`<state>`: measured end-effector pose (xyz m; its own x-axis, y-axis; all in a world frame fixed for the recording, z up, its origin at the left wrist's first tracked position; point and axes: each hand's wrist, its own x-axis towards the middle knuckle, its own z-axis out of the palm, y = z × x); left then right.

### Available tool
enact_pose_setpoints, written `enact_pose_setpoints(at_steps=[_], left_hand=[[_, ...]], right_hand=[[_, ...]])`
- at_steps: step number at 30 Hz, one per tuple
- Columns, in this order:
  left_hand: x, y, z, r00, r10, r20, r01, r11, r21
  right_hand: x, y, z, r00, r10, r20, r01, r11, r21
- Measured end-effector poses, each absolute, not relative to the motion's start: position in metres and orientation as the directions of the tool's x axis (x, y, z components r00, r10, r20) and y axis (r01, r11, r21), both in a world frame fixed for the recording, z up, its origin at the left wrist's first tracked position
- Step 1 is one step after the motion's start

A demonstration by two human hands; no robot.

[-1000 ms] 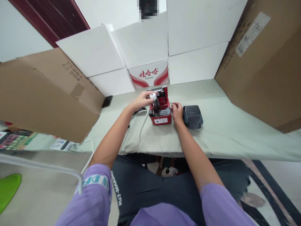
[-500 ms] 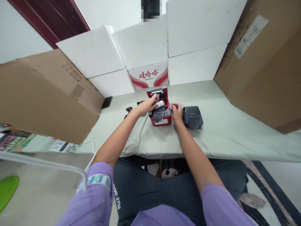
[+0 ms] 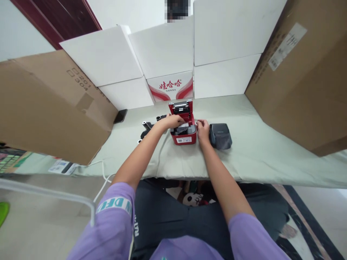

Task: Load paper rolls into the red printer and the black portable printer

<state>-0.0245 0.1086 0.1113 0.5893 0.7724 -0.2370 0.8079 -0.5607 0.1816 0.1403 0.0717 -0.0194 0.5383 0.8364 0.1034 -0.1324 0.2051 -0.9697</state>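
Note:
A small red printer (image 3: 184,139) stands on the cloth-covered table with its lid (image 3: 181,107) raised. My left hand (image 3: 175,121) reaches into its bay from the left, fingers closed on a white paper roll (image 3: 184,125) mostly hidden by the hand and the bay. A dark loose strip (image 3: 182,130) hangs from the roll at the front of the bay. My right hand (image 3: 203,130) is beside the printer's right wall, fingers curled together. Whatever those fingertips hold is too small to make out. Just right of that hand sits a dark grey, box-shaped device (image 3: 220,136).
Black rolls with white cores (image 3: 146,126) lie left of the printer. A phone (image 3: 120,116) rests by the left cardboard box (image 3: 54,108). White boxes (image 3: 162,50) line the back, and a large cardboard box (image 3: 303,79) stands right. A white cable (image 3: 103,169) hangs at the front left.
My left hand has lowered the paper roll deeper into the printer's bay. The dark strip no longer hangs over the printer's front. My right hand stays beside the printer.

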Motion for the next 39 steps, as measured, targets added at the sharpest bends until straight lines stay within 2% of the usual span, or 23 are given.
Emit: enact_pose_setpoints(at_steps=[2,4,6,8,11,14,17,21,25,27,29,31,34,37,39], left_hand=[[-0.037,0.099,0.113,0.58,0.805,-0.126,0.787,-0.514,0.342],[-0.051,0.083,0.112,0.574,0.819,0.015,0.683,-0.488,0.543],[-0.064,0.065,0.107,0.6,0.791,0.115,0.558,-0.518,0.648],[-0.072,0.049,0.097,0.625,0.757,0.192,0.531,-0.592,0.606],[-0.075,0.038,0.081,0.604,0.735,0.309,0.554,-0.665,0.501],[-0.072,0.04,0.073,0.551,0.729,0.406,0.563,-0.684,0.464],[-0.067,0.045,0.076,0.505,0.706,0.497,0.561,-0.706,0.432],[-0.062,0.049,0.081,0.419,0.709,0.568,0.618,-0.681,0.393],[-0.057,0.053,0.082,0.381,0.734,0.562,0.636,-0.649,0.417],[-0.054,0.057,0.081,0.38,0.758,0.531,0.628,-0.632,0.454],[-0.051,0.062,0.078,0.354,0.795,0.492,0.601,-0.596,0.532],[-0.049,0.07,0.072,0.282,0.85,0.444,0.531,-0.524,0.666],[-0.049,0.081,0.054,0.175,0.941,0.289,0.358,-0.334,0.872],[-0.048,0.087,0.034,0.163,0.978,0.132,0.236,-0.169,0.957],[-0.047,0.088,0.022,0.165,0.981,0.104,0.203,-0.137,0.97]], right_hand=[[0.14,0.071,-0.018,0.532,0.842,0.086,-0.151,0.194,-0.969],[0.139,0.07,-0.015,0.526,0.848,0.064,-0.186,0.189,-0.964],[0.138,0.067,-0.011,0.506,0.862,0.037,-0.228,0.175,-0.958],[0.139,0.062,-0.005,0.462,0.886,0.035,-0.256,0.172,-0.951],[0.143,0.056,0.008,0.375,0.916,0.141,-0.221,0.236,-0.946],[0.146,0.063,0.028,0.303,0.926,0.227,-0.145,0.28,-0.949],[0.144,0.084,0.048,0.244,0.939,0.241,-0.105,0.273,-0.956],[0.145,0.1,0.057,0.26,0.925,0.278,-0.019,0.293,-0.956],[0.154,0.086,0.041,0.238,0.895,0.376,0.037,0.379,-0.925],[0.157,0.077,0.03,0.248,0.899,0.361,0.017,0.369,-0.929],[0.157,0.071,0.02,0.246,0.923,0.296,-0.066,0.321,-0.945],[0.155,0.069,0.014,0.214,0.944,0.249,-0.171,0.287,-0.942],[0.151,0.069,0.012,0.208,0.947,0.243,-0.252,0.292,-0.922],[0.149,0.068,0.014,0.213,0.949,0.233,-0.266,0.286,-0.921],[0.149,0.067,0.016,0.207,0.951,0.228,-0.247,0.277,-0.929]])
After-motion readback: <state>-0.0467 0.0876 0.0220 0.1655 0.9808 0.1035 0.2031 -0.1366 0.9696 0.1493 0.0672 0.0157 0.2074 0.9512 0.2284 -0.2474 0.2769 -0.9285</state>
